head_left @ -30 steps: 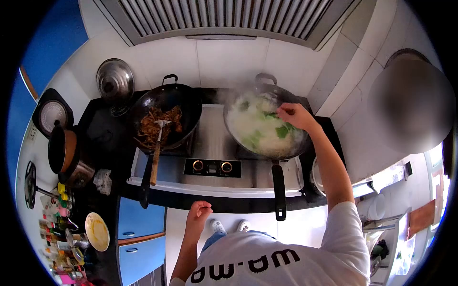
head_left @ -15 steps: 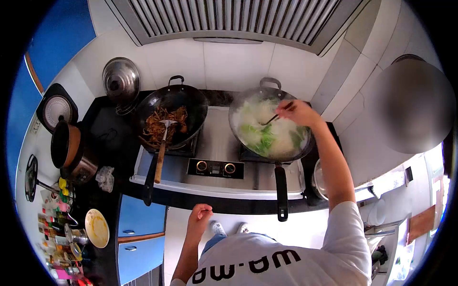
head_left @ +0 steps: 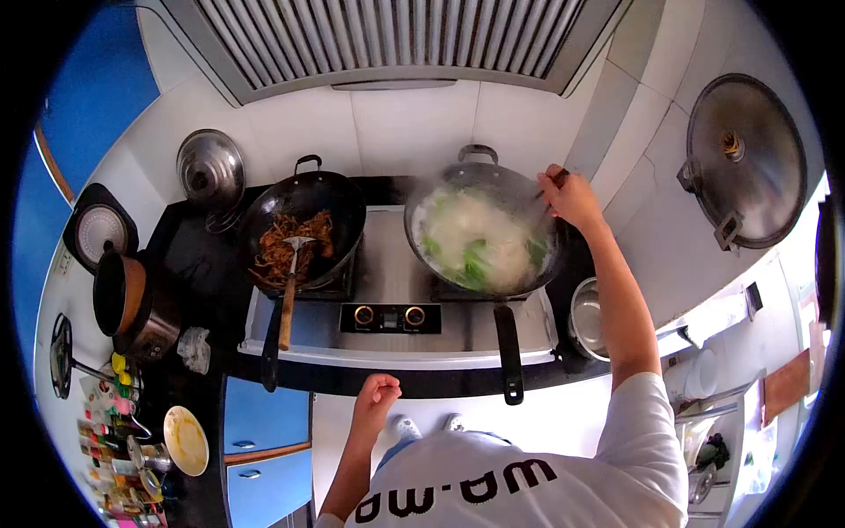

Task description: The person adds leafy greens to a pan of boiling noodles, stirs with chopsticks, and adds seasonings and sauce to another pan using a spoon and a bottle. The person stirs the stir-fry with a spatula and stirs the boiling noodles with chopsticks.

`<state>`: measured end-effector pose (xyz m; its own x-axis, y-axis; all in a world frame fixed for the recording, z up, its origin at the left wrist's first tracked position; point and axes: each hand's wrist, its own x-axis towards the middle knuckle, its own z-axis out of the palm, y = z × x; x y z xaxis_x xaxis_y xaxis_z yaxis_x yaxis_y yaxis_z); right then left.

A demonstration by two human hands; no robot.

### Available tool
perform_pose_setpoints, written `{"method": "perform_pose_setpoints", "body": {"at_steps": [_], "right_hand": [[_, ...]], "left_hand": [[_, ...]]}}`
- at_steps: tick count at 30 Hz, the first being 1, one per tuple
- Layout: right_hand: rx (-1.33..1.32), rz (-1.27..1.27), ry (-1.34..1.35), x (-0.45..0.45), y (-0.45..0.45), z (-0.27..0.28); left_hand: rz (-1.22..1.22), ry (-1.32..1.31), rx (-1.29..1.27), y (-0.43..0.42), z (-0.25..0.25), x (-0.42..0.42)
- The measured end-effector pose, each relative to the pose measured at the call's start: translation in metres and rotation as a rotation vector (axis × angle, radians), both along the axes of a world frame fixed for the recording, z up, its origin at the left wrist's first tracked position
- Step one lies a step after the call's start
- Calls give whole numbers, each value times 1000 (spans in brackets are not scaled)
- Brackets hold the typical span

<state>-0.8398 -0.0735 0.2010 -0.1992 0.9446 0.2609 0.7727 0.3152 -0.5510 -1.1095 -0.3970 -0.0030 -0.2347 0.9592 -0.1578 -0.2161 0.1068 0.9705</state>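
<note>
My right hand (head_left: 574, 201) grips a pair of dark chopsticks (head_left: 544, 192) above the right rim of a steaming wok (head_left: 510, 185). Pale noodles (head_left: 475, 224) and green leafy vegetables (head_left: 476, 264) lie in cloudy liquid inside that wok, and steam partly hides them. Held low in front of the counter, my left hand (head_left: 377, 398) has its fingers curled with nothing visible in them. A second wok (head_left: 339, 198), on the left burner, holds browned shredded food (head_left: 273, 249). A metal spatula with a wooden handle (head_left: 288, 312) rests in it.
Both wok handles stick out past the stove's (head_left: 414, 348) front edge. A metal bowl (head_left: 588, 319) stands right of the stove. Leftward are a lid (head_left: 209, 167), a rice cooker (head_left: 157, 317), a plate (head_left: 186, 440) and several bottles. A large lid (head_left: 748, 167) hangs on the right wall.
My right hand has lifted the chopsticks out of the noodles, up and right to the wok's rim. My left hand stays low. The view has shifted slightly.
</note>
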Motion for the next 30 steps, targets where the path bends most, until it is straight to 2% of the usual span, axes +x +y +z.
{"method": "perform_pose_setpoints", "body": {"at_steps": [1, 3, 5, 9, 10, 11, 13, 14, 15, 17, 21, 23, 25, 27, 28, 30], "right_hand": [[0, -8, 2, 2, 1, -5], [-19, -7, -218, 0, 10, -30], [40, 130, -126, -15, -2, -41], [-61, 109, 386, -7, 0, -24], [-49, 20, 274, -4, -7, -10], [-50, 20, 273, -1, -6, -10], [-40, -135, -163, 5, -2, -15], [-23, -32, -124, 6, 1, -31], [-101, -6, -209, -1, -2, -35], [-19, 129, 39, -13, -16, -39], [9, 144, 201, -16, -38, -7], [-211, 355, 311, -20, -61, 6], [-379, 523, 288, -31, -69, 0], [-400, 609, 261, -36, -56, -21], [-401, 610, 264, -35, -46, -30], [-308, 428, 332, -25, -21, -41]], "left_hand": [[-8, 2, 0, 3, 0, 1], [-43, -30, -35, 10, -1, 5], [-65, -28, -31, 16, 3, 12], [-106, -23, 23, 20, -1, 14], [-108, -23, 22, 20, -2, 14], [-94, -8, 9, 19, -3, 13], [-81, 6, -4, 18, -5, 12], [-82, -10, 0, 17, -7, 12], [-82, -24, 4, 17, -8, 12], [-87, -19, -10, 19, -6, 14], [-70, -30, -35, 18, -1, 13], [-66, -18, -21, 19, -6, 11], [-69, -5, -12, 18, -5, 11], [-78, 8, -1, 19, 0, 13], [-77, 10, -3, 19, 2, 13], [-63, -5, 9, 17, 5, 12]]}}
